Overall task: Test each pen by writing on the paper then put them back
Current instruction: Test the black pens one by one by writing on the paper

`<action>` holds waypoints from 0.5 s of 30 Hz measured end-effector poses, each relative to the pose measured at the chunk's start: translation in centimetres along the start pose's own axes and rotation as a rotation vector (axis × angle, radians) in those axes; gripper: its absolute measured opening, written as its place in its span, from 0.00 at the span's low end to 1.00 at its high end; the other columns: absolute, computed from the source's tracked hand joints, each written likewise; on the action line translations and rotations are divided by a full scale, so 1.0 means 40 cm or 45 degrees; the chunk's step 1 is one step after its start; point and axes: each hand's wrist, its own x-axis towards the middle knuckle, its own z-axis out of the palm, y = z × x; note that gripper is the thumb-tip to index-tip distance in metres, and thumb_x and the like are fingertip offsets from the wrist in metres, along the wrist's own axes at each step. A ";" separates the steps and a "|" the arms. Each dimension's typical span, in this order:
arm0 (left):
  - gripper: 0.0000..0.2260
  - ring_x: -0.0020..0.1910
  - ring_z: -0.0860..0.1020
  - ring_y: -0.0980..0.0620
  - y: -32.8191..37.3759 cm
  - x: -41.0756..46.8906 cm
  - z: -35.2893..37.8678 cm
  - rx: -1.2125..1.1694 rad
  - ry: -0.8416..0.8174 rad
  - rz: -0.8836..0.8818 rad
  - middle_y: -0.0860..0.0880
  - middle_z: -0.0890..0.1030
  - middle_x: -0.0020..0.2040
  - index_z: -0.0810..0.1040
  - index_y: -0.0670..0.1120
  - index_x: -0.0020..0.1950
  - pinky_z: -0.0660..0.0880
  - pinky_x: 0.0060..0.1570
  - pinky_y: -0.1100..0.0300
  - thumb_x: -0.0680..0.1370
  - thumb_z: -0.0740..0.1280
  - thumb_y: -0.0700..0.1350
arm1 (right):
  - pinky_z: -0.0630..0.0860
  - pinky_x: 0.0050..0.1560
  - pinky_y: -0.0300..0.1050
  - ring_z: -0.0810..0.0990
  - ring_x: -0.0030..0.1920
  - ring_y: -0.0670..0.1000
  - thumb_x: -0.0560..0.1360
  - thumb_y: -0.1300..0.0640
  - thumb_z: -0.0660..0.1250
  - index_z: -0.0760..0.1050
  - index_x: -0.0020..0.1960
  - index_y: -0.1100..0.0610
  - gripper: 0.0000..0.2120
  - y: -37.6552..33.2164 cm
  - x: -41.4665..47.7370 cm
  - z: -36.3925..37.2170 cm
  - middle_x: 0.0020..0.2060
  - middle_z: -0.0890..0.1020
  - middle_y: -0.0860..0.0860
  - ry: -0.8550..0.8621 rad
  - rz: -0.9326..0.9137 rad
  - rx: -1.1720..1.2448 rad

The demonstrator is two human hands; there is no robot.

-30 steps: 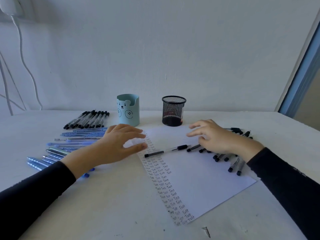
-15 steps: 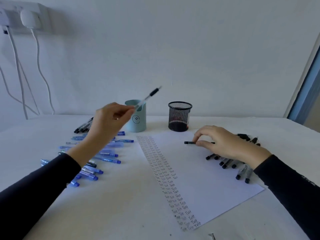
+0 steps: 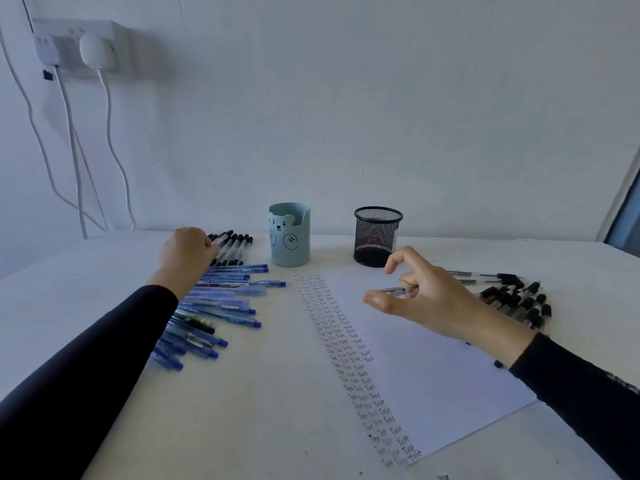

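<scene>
Both arms wear long, close-fitting black sleeves ending at the wrists; the left hand (image 3: 187, 252) and right hand (image 3: 427, 299) are bare.

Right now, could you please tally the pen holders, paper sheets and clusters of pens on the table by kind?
Pen holders: 2, the blue bear cup and the black mesh cup
Paper sheets: 1, the white sheet
Pen clusters: 3, the black row, the blue spread, the black pile
Total: 6
</scene>
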 end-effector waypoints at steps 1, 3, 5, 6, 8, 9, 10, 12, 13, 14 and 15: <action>0.18 0.26 0.68 0.45 -0.004 0.002 0.003 -0.008 0.008 -0.012 0.45 0.69 0.26 0.71 0.43 0.27 0.65 0.28 0.59 0.77 0.67 0.44 | 0.60 0.35 0.45 0.61 0.28 0.47 0.64 0.31 0.72 0.65 0.51 0.48 0.28 0.002 0.001 0.000 0.25 0.63 0.45 -0.016 0.003 0.051; 0.14 0.34 0.74 0.43 -0.006 0.002 0.003 -0.034 0.026 -0.013 0.42 0.77 0.38 0.79 0.39 0.39 0.70 0.34 0.56 0.78 0.68 0.49 | 0.63 0.36 0.40 0.62 0.30 0.46 0.63 0.32 0.72 0.66 0.53 0.45 0.28 -0.001 0.002 -0.004 0.27 0.63 0.43 -0.116 -0.018 0.212; 0.15 0.44 0.76 0.42 0.012 -0.007 -0.008 -0.028 0.031 0.041 0.41 0.77 0.50 0.79 0.40 0.52 0.73 0.42 0.53 0.79 0.66 0.52 | 0.66 0.37 0.30 0.65 0.31 0.43 0.65 0.36 0.75 0.66 0.60 0.40 0.29 -0.008 0.003 -0.010 0.29 0.67 0.42 -0.251 -0.055 0.357; 0.14 0.46 0.77 0.43 0.033 -0.015 -0.019 -0.031 0.020 0.092 0.43 0.77 0.52 0.79 0.42 0.54 0.73 0.44 0.53 0.79 0.64 0.52 | 0.68 0.37 0.28 0.66 0.31 0.42 0.69 0.40 0.74 0.66 0.64 0.40 0.28 -0.013 0.003 -0.013 0.29 0.68 0.42 -0.256 -0.077 0.398; 0.11 0.45 0.76 0.48 0.085 -0.045 -0.039 -0.075 -0.051 0.251 0.49 0.77 0.48 0.80 0.47 0.52 0.73 0.45 0.55 0.79 0.63 0.52 | 0.70 0.38 0.30 0.70 0.31 0.42 0.76 0.46 0.65 0.68 0.68 0.46 0.22 -0.030 0.003 -0.014 0.28 0.72 0.43 -0.137 -0.088 0.462; 0.09 0.43 0.76 0.52 0.113 -0.066 -0.046 -0.125 -0.115 0.357 0.52 0.77 0.46 0.79 0.50 0.50 0.74 0.46 0.55 0.79 0.64 0.53 | 0.72 0.40 0.33 0.74 0.33 0.44 0.78 0.45 0.60 0.69 0.69 0.48 0.21 -0.037 0.002 -0.012 0.30 0.76 0.45 -0.098 -0.077 0.537; 0.07 0.43 0.76 0.56 0.140 -0.091 -0.049 -0.188 -0.201 0.464 0.55 0.77 0.45 0.79 0.53 0.49 0.76 0.48 0.54 0.78 0.64 0.54 | 0.74 0.43 0.38 0.79 0.38 0.47 0.79 0.42 0.56 0.67 0.70 0.48 0.22 -0.040 0.001 -0.009 0.34 0.81 0.48 -0.106 -0.046 0.651; 0.14 0.49 0.76 0.59 0.186 -0.153 -0.046 -0.260 -0.424 0.648 0.57 0.78 0.52 0.78 0.56 0.54 0.75 0.55 0.56 0.75 0.63 0.63 | 0.75 0.44 0.46 0.82 0.40 0.56 0.79 0.34 0.49 0.65 0.71 0.44 0.26 -0.040 -0.004 0.002 0.41 0.84 0.58 -0.196 0.063 0.775; 0.23 0.54 0.74 0.58 0.203 -0.180 -0.046 -0.244 -0.531 0.707 0.57 0.77 0.57 0.77 0.57 0.59 0.72 0.59 0.58 0.72 0.60 0.70 | 0.75 0.42 0.46 0.81 0.37 0.57 0.78 0.33 0.47 0.66 0.70 0.44 0.27 -0.042 -0.009 0.007 0.39 0.84 0.60 -0.228 0.123 0.744; 0.33 0.59 0.72 0.58 0.216 -0.199 -0.044 -0.206 -0.619 0.732 0.57 0.75 0.62 0.75 0.57 0.64 0.69 0.62 0.58 0.69 0.57 0.76 | 0.74 0.39 0.46 0.80 0.34 0.56 0.79 0.35 0.47 0.68 0.69 0.46 0.26 -0.043 -0.015 0.013 0.36 0.84 0.60 -0.251 0.173 0.703; 0.40 0.63 0.70 0.57 0.228 -0.215 -0.044 -0.163 -0.682 0.734 0.57 0.73 0.67 0.71 0.57 0.69 0.67 0.64 0.58 0.65 0.54 0.79 | 0.73 0.37 0.45 0.79 0.33 0.54 0.80 0.38 0.49 0.71 0.67 0.49 0.24 -0.045 -0.019 0.020 0.36 0.84 0.60 -0.273 0.203 0.683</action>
